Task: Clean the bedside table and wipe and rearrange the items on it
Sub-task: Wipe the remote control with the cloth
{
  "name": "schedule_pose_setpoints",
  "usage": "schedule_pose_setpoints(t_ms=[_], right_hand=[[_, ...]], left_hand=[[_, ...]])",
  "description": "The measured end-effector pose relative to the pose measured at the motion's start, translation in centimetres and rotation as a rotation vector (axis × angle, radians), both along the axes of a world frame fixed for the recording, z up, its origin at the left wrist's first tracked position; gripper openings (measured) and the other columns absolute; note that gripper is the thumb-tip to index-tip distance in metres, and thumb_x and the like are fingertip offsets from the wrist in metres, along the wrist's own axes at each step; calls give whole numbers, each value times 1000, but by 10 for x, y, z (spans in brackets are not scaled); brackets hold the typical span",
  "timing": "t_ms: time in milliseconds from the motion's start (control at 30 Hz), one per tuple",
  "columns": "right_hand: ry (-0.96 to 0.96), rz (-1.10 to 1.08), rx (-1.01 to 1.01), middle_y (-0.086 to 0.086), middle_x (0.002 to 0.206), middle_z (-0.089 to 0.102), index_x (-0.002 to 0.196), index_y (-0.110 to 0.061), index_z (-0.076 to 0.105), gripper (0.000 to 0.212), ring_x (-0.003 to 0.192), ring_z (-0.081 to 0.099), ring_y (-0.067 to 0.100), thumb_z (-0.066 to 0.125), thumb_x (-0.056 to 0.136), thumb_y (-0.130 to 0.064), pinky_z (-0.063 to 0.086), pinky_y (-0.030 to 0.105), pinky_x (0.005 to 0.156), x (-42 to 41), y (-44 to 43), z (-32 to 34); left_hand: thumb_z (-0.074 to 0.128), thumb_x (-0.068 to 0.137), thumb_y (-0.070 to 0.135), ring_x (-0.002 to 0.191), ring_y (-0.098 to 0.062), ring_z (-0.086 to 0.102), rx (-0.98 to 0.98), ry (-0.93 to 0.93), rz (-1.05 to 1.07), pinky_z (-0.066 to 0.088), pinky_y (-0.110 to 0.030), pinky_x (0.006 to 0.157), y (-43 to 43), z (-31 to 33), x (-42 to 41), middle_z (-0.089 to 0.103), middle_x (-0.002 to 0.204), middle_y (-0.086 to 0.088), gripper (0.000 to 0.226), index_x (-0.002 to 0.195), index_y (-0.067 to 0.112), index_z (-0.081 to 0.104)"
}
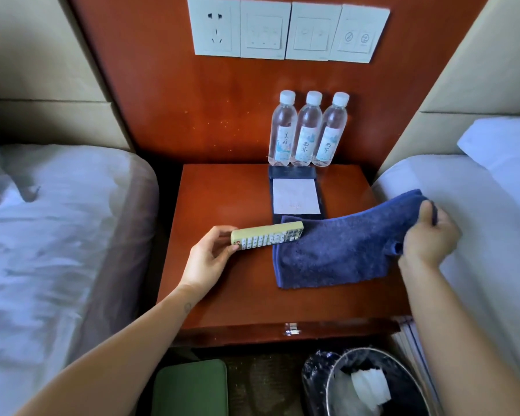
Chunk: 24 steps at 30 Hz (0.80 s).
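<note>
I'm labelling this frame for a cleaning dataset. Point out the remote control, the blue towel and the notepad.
remote control (267, 237), head view, middle of its button face
blue towel (336, 253), head view, the draped middle of the cloth
notepad (296, 196), head view, centre of its white sheet

The left hand (209, 255) pinched the left end of a pale remote control (267, 236), buttons facing near, whose right end touched the blue towel (336, 253). The right hand (430, 235) gripped the towel's right edge and lifted it off the bedside table (222, 298), while the towel's left part lay on the top. Just beyond the towel lay a white notepad (296, 196) in a dark holder, and three water bottles (308, 130) stood side by side at the far edge. A bed (42, 235) flanked the table on the left and another bed (487, 211) on the right. A lined waste bin (336, 391) stood near, below the table.
</note>
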State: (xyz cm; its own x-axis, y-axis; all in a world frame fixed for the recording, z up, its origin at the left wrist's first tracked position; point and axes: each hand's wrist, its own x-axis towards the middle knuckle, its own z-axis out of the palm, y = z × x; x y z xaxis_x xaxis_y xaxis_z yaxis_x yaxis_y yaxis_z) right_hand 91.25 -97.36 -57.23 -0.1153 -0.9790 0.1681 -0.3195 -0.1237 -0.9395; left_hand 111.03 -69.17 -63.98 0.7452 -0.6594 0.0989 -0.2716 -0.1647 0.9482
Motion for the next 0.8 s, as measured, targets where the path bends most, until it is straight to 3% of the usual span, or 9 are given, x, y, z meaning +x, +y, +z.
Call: schedule_pose_setpoints(t_ms=[100, 200, 333, 433, 500, 567, 633, 733, 800], right_hand=[[84, 79, -140, 19, 101, 72, 103, -3, 71, 35, 87, 64, 24, 48, 97, -29, 48, 35, 81, 10, 20, 18], [225, 328, -263, 11, 95, 75, 102, -14, 74, 24, 79, 65, 23, 55, 97, -27, 44, 33, 72, 44, 78, 10], [326, 660, -304, 3, 103, 75, 109, -17, 75, 20, 96, 71, 20, 62, 95, -23, 52, 29, 84, 84, 144, -28], [475, 736, -432, 8, 111, 72, 108, -11, 74, 23, 109, 65, 28, 59, 93, -21, 47, 34, 99, 99, 176, -55], [473, 767, -488, 8, 114, 71, 108, -10, 73, 27, 109, 65, 27, 55, 94, -24, 45, 31, 100, 107, 198, -60], [469, 778, -550, 5, 115, 71, 107, -12, 75, 26, 108, 66, 24, 59, 90, -24, 52, 30, 91, 110, 213, -63], [445, 819, -552, 5, 120, 70, 112, -13, 74, 28, 112, 65, 24, 58, 92, -25, 54, 34, 92, 107, 209, -65], [417, 854, -471, 7, 129, 65, 120, -10, 69, 30, 123, 59, 24, 53, 98, -22, 41, 35, 109, 94, 171, -67], [430, 799, -427, 8, 130, 64, 120, -10, 69, 27, 125, 58, 24, 59, 96, -17, 38, 34, 111, 86, 144, -65]], left_hand=[[67, 90, 6, 105, 1, 65, 36, 6, -28, 49, -13, 91, -1, -1, 0, 69, 113, 8, 27, 111, 21, 60], [70, 88, 6, 108, -3, 65, 58, 7, -60, 50, -23, 98, 0, -4, 0, 70, 114, 6, 27, 111, 19, 62], [72, 86, 8, 105, 0, 66, 71, -62, -56, 50, -24, 99, 1, -3, 0, 71, 112, 11, 27, 111, 17, 66], [72, 86, 7, 101, 3, 66, 82, -101, -48, 50, -21, 95, 1, -3, 2, 72, 105, 14, 28, 111, 19, 68], [68, 86, 4, 90, 8, 64, 111, -132, -19, 50, -19, 84, 2, -3, 3, 71, 93, 21, 33, 102, 32, 67], [61, 86, 2, 81, 6, 63, 153, -130, 17, 49, -21, 74, 3, -4, 3, 70, 84, 21, 41, 93, 41, 63], [63, 86, 2, 88, 3, 65, 140, -125, 10, 50, -22, 80, 3, -4, 4, 71, 90, 17, 37, 100, 36, 65], [73, 85, 7, 101, -1, 67, 81, -87, -43, 51, -26, 95, 1, -6, 5, 73, 104, 12, 29, 111, 21, 68], [74, 85, 8, 103, -2, 67, 78, -52, -46, 52, -29, 98, 1, -5, 5, 73, 107, 8, 31, 113, 17, 68]])
